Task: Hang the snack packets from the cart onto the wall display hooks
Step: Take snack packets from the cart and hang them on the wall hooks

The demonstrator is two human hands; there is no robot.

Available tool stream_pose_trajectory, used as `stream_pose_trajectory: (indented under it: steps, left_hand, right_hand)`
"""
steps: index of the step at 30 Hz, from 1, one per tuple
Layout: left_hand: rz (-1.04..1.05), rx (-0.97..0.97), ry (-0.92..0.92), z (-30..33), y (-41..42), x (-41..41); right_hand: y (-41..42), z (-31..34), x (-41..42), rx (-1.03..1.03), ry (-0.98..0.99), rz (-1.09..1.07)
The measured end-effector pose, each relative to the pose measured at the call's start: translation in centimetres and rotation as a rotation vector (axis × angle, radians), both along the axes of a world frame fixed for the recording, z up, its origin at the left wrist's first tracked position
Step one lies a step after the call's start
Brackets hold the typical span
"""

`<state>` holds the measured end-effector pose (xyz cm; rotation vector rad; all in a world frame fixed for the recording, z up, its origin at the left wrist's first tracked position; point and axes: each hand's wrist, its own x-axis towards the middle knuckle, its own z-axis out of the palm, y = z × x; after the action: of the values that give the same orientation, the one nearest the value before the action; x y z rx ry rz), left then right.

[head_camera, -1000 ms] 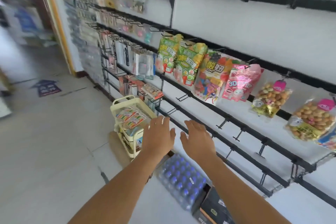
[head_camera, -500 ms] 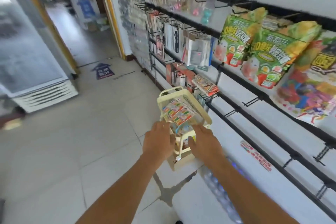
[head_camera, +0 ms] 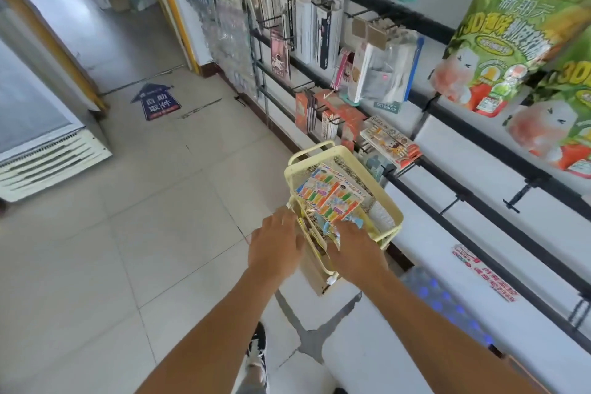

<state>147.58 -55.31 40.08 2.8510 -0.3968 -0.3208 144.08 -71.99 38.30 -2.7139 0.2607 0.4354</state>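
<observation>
Both hands have been brought down to the yellow mesh cart [head_camera: 388, 217]. The left hand [head_camera: 276, 245] is laid flat, fingers straight; the right hand [head_camera: 355, 249] is reached onto the snack packets [head_camera: 329, 198], grip undetermined. Pickup is judged imminent.

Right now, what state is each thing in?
Cart: upright on the floor, packets in its top basket.
Packets: lying flat in the cart, none lifted yet.
Left hand: at the cart's near edge, grip unclear.
Right hand: reaching into the cart, on packets.
Green bags: hanging on hooks.
</observation>
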Motion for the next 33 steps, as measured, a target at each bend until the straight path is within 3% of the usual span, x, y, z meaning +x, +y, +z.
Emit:
stream_pose_trajectory:
  steps: [12,21,33]
  left_hand:
    - [-0.155,0.042,0.185,-5.8,8.0,14.9]
    - [-0.259,0.098,0.324,-11.1,4.5,21.6]
    - [-0.305,0.114,0.381,-17.9,-0.8,29.7]
  right_hand:
    - [7.1,-5.1,11.3,0.043,0.219,-0.232]
    - [4.7,-12.3,17.4,0.352,0.337,-0.604]
    - [-0.2,-20.1,24.8,0.463,0.389,-0.832]
